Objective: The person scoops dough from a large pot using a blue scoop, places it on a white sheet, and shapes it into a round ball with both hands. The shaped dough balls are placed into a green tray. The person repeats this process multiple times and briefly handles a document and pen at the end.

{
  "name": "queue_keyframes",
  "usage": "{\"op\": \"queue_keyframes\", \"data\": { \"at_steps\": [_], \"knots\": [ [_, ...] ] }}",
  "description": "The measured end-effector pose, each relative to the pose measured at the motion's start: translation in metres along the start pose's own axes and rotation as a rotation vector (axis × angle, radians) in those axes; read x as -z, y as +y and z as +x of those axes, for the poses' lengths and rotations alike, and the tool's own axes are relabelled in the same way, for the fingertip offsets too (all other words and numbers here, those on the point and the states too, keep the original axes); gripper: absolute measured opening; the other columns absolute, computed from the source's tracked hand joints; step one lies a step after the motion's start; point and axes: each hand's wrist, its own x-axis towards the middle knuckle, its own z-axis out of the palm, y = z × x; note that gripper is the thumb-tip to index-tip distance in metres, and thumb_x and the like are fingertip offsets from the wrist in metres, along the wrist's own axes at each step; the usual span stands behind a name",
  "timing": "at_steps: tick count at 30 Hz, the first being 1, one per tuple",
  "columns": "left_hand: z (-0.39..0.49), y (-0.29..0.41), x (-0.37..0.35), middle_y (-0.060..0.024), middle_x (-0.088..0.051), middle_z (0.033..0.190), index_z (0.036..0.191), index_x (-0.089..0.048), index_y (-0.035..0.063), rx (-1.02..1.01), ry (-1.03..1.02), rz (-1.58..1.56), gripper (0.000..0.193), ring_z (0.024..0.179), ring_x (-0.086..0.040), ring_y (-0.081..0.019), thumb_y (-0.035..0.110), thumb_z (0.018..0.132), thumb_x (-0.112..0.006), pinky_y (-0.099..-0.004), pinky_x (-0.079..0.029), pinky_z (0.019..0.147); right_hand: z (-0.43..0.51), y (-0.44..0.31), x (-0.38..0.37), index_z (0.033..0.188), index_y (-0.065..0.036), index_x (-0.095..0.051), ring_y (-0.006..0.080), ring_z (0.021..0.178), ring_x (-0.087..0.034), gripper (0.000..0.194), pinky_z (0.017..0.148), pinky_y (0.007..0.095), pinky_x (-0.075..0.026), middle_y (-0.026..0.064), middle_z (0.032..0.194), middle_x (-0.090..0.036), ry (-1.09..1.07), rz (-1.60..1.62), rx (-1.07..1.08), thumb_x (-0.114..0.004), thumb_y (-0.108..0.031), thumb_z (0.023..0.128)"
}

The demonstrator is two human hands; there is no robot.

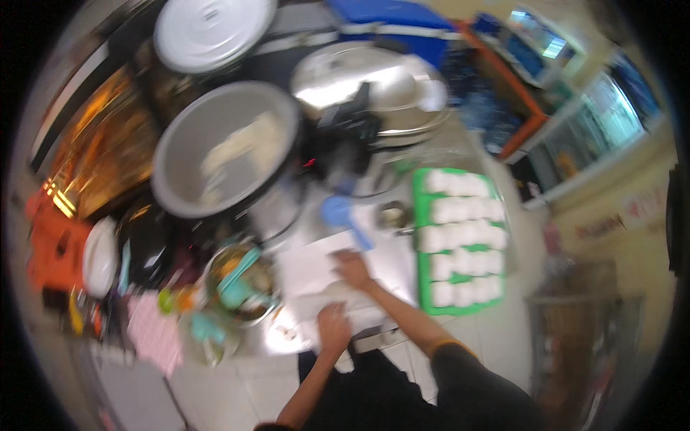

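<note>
White sheets of paper point(304, 269) lie on the metal table in front of me. My right hand point(353, 270) rests over their upper part, fingers pointing left. Nearer to my body, my left hand point(334, 326) is curled at the lower edge of the paper. A crease or raised fold shows between the hands. Blur hides whether either hand grips the paper. Just beyond my right hand lies a blue plastic scoop point(338, 211), its handle reaching toward the paper. A small metal cup point(394, 216) stands to its right.
On the right, a green tray point(423, 293) carries rows of white wrapped packets point(469, 210). A large grey pot point(180, 161) with rice-like white food stands at upper left. Left of the paper sits a metal bowl point(213, 269) with turquoise utensils. A domed metal lid point(345, 70) is farther back.
</note>
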Motion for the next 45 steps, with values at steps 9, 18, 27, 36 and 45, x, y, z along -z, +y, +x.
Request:
{"op": "queue_keyframes", "data": {
  "at_steps": [9,18,27,36,45],
  "knots": [
    [-0.009,0.022,0.008,-0.0213,-0.028,0.154,0.148,-0.031,0.0002,-0.017,-0.153,0.253,0.081,0.147,-0.021,-0.0358,0.016,0.078,-0.068,-0.052,-0.016,0.12,0.042,-0.017,0.055,0.079,-0.011,-0.064,0.0291,0.106,-0.06,0.024,0.091,0.0438,-0.046,0.0069,0.107,-0.065,-0.404,0.232,0.133,-0.081,-0.019,0.064],
    [-0.005,0.01,0.013,-0.0214,-0.029,0.154,0.149,-0.029,-0.0005,-0.058,-0.195,0.266,0.08,0.146,-0.024,-0.0339,0.018,0.08,-0.066,-0.0506,-0.021,0.117,0.037,-0.038,0.042,0.086,-0.003,-0.071,0.0286,0.092,-0.068,0.02,0.077,0.044,-0.055,0.0127,0.091,-0.071,-0.636,0.027,0.141,-0.072,-0.015,0.07],
    [0.019,0.008,0.045,-0.0216,-0.053,0.133,0.136,-0.05,0.0015,0.061,-0.41,0.042,0.057,0.124,-0.05,-0.0395,0.01,0.082,-0.064,-0.0489,-0.04,0.105,-0.11,-0.032,0.013,0.139,-0.005,-0.05,0.0299,0.125,-0.051,0.051,0.106,0.0392,-0.043,0.0146,0.135,-0.055,-0.184,0.125,0.244,-0.049,-0.009,0.088],
    [0.093,-0.062,0.122,-0.0092,-0.064,0.11,0.105,-0.068,0.0122,-0.349,-0.428,0.36,0.029,0.117,-0.057,-0.0326,0.009,0.079,-0.055,-0.039,-0.043,0.103,-0.118,-0.033,0.03,0.145,-0.013,-0.044,0.03,0.118,-0.054,0.061,0.106,0.0429,-0.041,0.0135,0.131,-0.055,-0.113,-0.179,0.371,-0.051,-0.007,0.085],
    [0.09,-0.037,0.093,-0.0099,-0.062,0.126,0.13,-0.06,0.0186,-0.418,-0.457,0.041,0.054,0.122,-0.055,-0.0292,0.0,0.079,-0.054,-0.0448,-0.042,0.105,-0.112,-0.029,0.034,0.149,-0.013,-0.037,0.0311,0.123,-0.05,0.067,0.109,0.0454,-0.037,0.0147,0.135,-0.051,-0.169,-0.227,0.438,-0.052,-0.005,0.084]
  ]
}}
